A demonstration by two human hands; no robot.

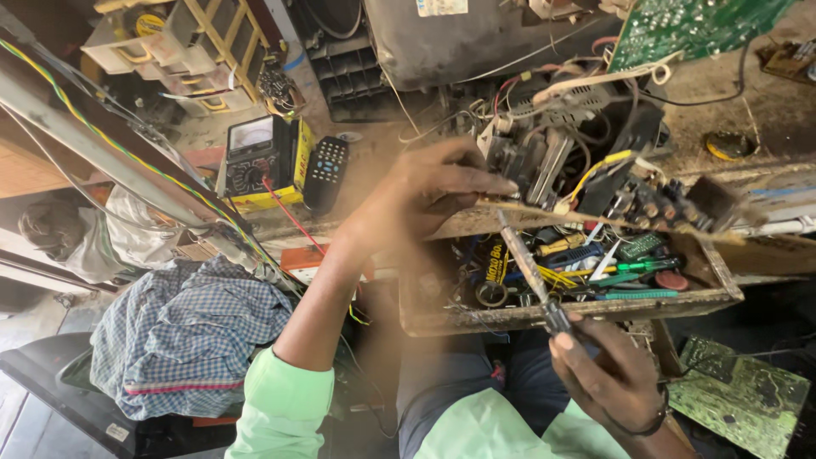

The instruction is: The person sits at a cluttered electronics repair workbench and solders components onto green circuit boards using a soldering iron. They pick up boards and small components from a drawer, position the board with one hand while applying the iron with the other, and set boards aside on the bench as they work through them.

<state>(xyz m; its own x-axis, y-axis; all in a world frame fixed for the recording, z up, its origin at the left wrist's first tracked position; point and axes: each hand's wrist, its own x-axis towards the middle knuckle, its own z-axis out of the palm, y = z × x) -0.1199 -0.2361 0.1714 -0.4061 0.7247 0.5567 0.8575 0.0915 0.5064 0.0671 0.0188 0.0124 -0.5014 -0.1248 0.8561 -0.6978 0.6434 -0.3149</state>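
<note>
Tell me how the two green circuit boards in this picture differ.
The upper circuit board lies at the top right among tangled wires, tilted, its green face dotted with pale solder points. The lower circuit board rests at the bottom right beside the right hand, duller, yellowish and dirtier, with no wires plainly attached. Both are green, bare and partly cut off by the frame.

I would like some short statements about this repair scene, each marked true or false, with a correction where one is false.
1. The right hand holds a soldering iron. True.
2. The left hand rests on the remote control. False: it steadies a circuit board; the remote lies apart, beside the yellow multimeter.
3. The wooden tray holds screwdrivers and other tools. True.
4. A checked cloth lies inside the tray. False: it lies left of the person, outside the tray.
5. The person's sleeves are light green. True.
</note>
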